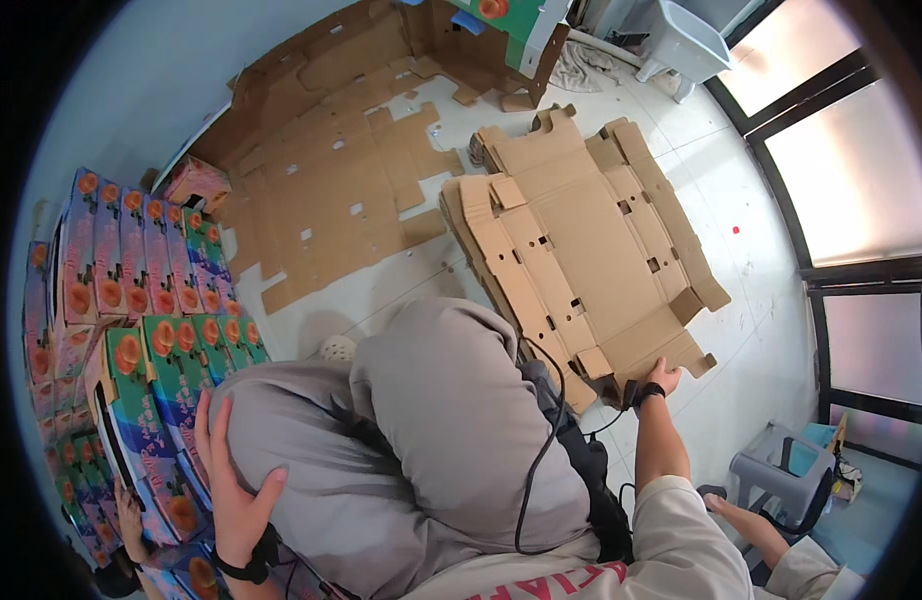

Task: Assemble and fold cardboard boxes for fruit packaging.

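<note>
My right hand [663, 377] grips the near edge of an unfolded cardboard box blank [581, 232], which lies on top of a stack of similar blanks [472, 225] on the floor. The blank shows plain brown card with fold lines, punched holes and side flaps. My left hand [232, 472] is spread, its fingers apart, against my grey-trousered leg [303, 442]. It holds nothing. Just left of it stand printed cardboard cartons [138, 427] with peach pictures. Both my wrists wear black bands, and a black cable [539, 465] runs over my thigh.
Flat cardboard sheets [318, 180] cover the floor ahead, beside a big cardboard enclosure [461, 45]. More printed cartons [119, 247] are stacked at left, where another person's hand [128, 514] shows. At right are a grey plastic stool [783, 465] and another person's leg [753, 525].
</note>
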A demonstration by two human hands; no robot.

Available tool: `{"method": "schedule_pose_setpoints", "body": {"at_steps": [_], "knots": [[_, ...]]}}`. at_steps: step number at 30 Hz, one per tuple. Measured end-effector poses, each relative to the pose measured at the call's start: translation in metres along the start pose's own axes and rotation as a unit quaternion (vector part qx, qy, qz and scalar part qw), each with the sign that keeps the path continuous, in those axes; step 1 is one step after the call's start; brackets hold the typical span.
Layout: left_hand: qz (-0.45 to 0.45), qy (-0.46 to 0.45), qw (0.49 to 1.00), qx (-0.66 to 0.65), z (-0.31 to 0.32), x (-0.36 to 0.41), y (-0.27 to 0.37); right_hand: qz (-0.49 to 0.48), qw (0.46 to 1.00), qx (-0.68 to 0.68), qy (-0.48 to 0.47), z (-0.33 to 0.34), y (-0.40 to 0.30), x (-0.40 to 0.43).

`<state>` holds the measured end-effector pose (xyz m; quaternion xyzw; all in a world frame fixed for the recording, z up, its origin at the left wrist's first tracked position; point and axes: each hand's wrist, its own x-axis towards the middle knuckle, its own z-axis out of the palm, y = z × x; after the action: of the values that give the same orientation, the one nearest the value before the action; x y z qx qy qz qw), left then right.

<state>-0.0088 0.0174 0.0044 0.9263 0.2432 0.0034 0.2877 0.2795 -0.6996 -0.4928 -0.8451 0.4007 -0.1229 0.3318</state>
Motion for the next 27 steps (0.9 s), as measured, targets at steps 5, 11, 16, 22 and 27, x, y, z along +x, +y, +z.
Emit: {"method": "schedule_pose_setpoints", "body": {"at_steps": [5, 11, 16, 22, 27], "knots": [[0.008, 0.005, 1.000, 0.019, 0.005, 0.003, -0.001, -0.038, 0.996, 0.076, 0.025, 0.016, 0.004, -0.004], [-0.002, 0.011, 1.000, 0.027, 0.007, 0.007, 0.001, 0.053, 0.997, 0.036, -0.035, 0.029, 0.034, -0.003], [0.001, 0.026, 0.999, 0.024, 0.008, 0.006, 0.002, 0.129, 0.987, -0.089, -0.045, 0.040, 0.063, -0.008], [-0.001, 0.026, 1.000, 0.011, 0.008, 0.006, 0.001, 0.047, 0.990, 0.132, -0.009, 0.027, 0.018, -0.020], [0.006, 0.025, 1.000, 0.014, 0.010, 0.007, 0.000, -0.077, 0.985, 0.150, 0.018, 0.000, -0.053, -0.049]]}}
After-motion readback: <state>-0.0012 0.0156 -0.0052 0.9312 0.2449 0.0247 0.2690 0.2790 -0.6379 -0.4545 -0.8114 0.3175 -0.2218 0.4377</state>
